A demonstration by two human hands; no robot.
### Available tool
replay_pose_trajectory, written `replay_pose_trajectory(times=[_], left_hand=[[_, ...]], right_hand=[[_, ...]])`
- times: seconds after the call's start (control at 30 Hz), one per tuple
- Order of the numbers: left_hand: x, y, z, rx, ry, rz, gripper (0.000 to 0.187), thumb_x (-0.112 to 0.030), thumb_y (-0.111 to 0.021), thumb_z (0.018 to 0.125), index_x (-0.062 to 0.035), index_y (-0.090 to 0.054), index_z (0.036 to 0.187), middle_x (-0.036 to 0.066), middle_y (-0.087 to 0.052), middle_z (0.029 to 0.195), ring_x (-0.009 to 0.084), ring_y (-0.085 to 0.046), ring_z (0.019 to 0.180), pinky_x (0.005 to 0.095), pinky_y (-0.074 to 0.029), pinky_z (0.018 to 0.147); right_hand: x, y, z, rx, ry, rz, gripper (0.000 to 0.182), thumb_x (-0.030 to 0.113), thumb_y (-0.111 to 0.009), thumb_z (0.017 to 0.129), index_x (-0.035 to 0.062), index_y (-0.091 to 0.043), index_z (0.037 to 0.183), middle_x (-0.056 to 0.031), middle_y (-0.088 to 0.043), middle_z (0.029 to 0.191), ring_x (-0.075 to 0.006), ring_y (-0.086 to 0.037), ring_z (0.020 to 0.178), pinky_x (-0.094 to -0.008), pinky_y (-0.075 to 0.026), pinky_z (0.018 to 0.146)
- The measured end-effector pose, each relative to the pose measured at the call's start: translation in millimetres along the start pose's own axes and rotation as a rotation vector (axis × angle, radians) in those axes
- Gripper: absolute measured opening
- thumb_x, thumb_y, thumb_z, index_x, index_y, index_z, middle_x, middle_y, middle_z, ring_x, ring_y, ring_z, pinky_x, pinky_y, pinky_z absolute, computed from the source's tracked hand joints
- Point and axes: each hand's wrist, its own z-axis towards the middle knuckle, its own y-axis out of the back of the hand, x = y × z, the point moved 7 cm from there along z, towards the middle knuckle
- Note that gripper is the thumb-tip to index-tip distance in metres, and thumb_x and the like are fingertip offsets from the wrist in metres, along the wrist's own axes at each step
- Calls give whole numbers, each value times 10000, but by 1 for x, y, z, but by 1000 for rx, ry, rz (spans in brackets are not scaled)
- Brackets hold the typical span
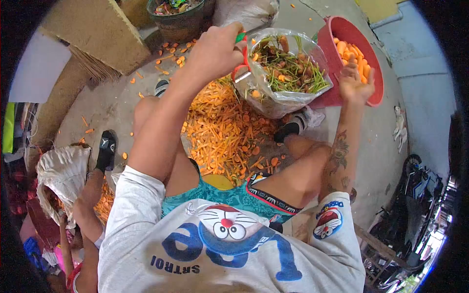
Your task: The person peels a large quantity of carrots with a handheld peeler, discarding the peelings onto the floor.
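Observation:
My left hand is closed around a peeler with red and green parts, over the edge of the plastic bag. The clear plastic bag stands wide open between my feet, holding unpeeled carrots with green stems. To its right, my right hand is palm up with fingers spread at the near rim of a red tub. Peeled orange carrots lie inside that tub, close to my fingertips. Between my legs spreads a large heap of orange carrot peelings.
A dark bucket of rubbish and a white sack stand at the back. On the left are a broom, another sack and another person's leg. Carrot scraps dot the concrete floor. A motorcycle stands at the right.

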Motion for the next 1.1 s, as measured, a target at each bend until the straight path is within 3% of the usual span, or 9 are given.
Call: replay_pose_trajectory(times=[0.23, 0.3, 0.37, 0.47, 0.57, 0.63, 0.83, 0.93, 1.1], left_hand=[[26, 29, 9, -169, 18, -82, 210, -146, -691, 927, -49, -661, 1111, 252, -647, 767, 375, -610, 644, 421, -496, 642], [34, 32, 12, -150, 38, -82, 200, -132, -693, 922, -45, -660, 1099, 252, -639, 762, 357, -589, 623, 412, -492, 634], [42, 34, 13, -126, 69, -77, 191, -118, -694, 916, -40, -659, 1087, 252, -631, 756, 340, -568, 602, 404, -488, 627], [50, 37, 15, -87, 100, -100, 176, -108, -687, 911, -28, -653, 1063, 251, -620, 752, 335, -556, 595, 412, -486, 627], [56, 39, 17, -104, 60, -109, 164, -100, -681, 909, -25, -652, 1053, 253, -622, 763, 341, -579, 615, 407, -488, 633], [55, 40, 17, -82, 67, -112, 165, -98, -681, 908, -24, -652, 1053, 254, -627, 774, 350, -594, 631, 405, -492, 639], [47, 37, 16, -29, 88, -101, 167, -105, -683, 907, -28, -656, 1053, 251, -649, 786, 381, -615, 661, 414, -495, 648], [36, 32, 15, -29, 74, -116, 171, -117, -686, 911, -31, -655, 1055, 254, -654, 785, 409, -611, 668, 431, -491, 645], [14, 6, 9, -4, 11, -40, 200, -144, -686, 915, -20, -641, 1065, 273, -660, 805, 460, -652, 759, 482, -501, 672]], right_hand=[[-154, 47, 86, 26, -217, -993, 289, 204, -627, 977, 49, -653, 1219, -36, -703, 1036, -146, -613, 841, -330, -501, 682], [-172, 79, 128, 19, -76, -1362, 244, 153, -665, 919, 72, -718, 1142, -55, -740, 1014, -183, -679, 891, -355, -541, 764], [-171, 93, 177, 94, 439, -1910, 302, 181, -709, 851, 36, -725, 1116, -141, -748, 1077, -282, -713, 989, -387, -557, 858], [-179, 70, 178, -67, 462, -2224, 372, 197, -725, 804, 36, -714, 1139, -197, -733, 1100, -355, -694, 1080, -430, -537, 943], [-183, 85, 198, -68, 547, -2357, 387, 187, -718, 799, 65, -712, 1166, -206, -719, 1127, -381, -673, 1095, -458, -516, 985], [-185, 88, 194, -31, 386, -2374, 415, 197, -723, 801, 96, -702, 1202, -219, -686, 1211, -384, -641, 1158, -449, -501, 1012], [-178, 55, 144, 175, 790, -2436, 367, 232, -724, 846, 85, -714, 1182, -209, -731, 1069, -426, -676, 1004, -490, -522, 942], [-161, 32, 111, 77, 476, -2267, 368, 284, -742, 873, 72, -730, 1173, -179, -748, 963, -384, -703, 875, -440, -538, 877], [-153, -18, 21, 349, 203, -1638, 400, 311, -727, 943, -40, -724, 1137, -58, -742, 936, -123, -651, 840, -297, -518, 802]])
